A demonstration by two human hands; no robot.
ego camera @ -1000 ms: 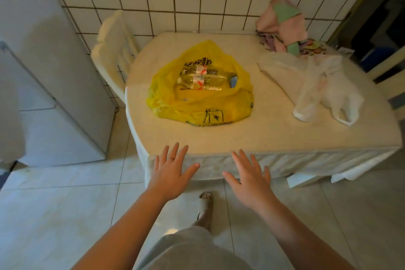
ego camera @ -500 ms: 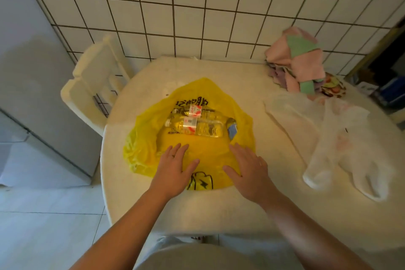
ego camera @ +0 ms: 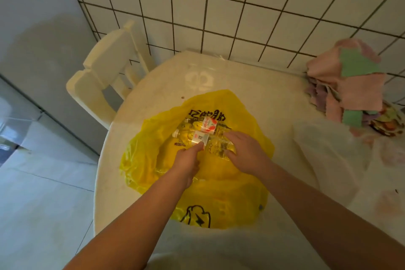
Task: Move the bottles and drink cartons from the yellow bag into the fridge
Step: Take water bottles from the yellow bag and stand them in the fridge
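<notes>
The tiled wall (ego camera: 241,6) fills the top of my view from eleven to two o'clock. The fridge (ego camera: 39,50) stands as a pale grey slab at nine to ten o'clock, with the light floor (ego camera: 43,204) below it at eight. The round cream table (ego camera: 252,85) takes up the middle and the right, its far edge against the wall. A white chair (ego camera: 103,72) sits at ten o'clock of the table, between table and fridge, its back towards me.

The yellow bag (ego camera: 230,193) lies flat on the table, a little to the seven o'clock side of its middle, mouth spread wide and black print showing at its twelve and six o'clock ends. A crumpled white plastic bag (ego camera: 328,149) lies at three o'clock of it, just beside it. A heap of pink and green cloths (ego camera: 355,85) is piled at two o'clock, against the wall.

My right hand (ego camera: 247,153) is palm down in the bag's opening, its fingers curled over the thick end of the near bottle (ego camera: 215,146). My left hand (ego camera: 188,162) reaches in from seven o'clock, fingers bunched and nearly straight, tips touching that bottle's white label; I cannot tell whether they grip it.

Both bottles lie on their sides inside the bag, caps towards nine o'clock. The far bottle (ego camera: 208,126), with a red and white label, rests just beyond the near one at twelve o'clock, touching it.
</notes>
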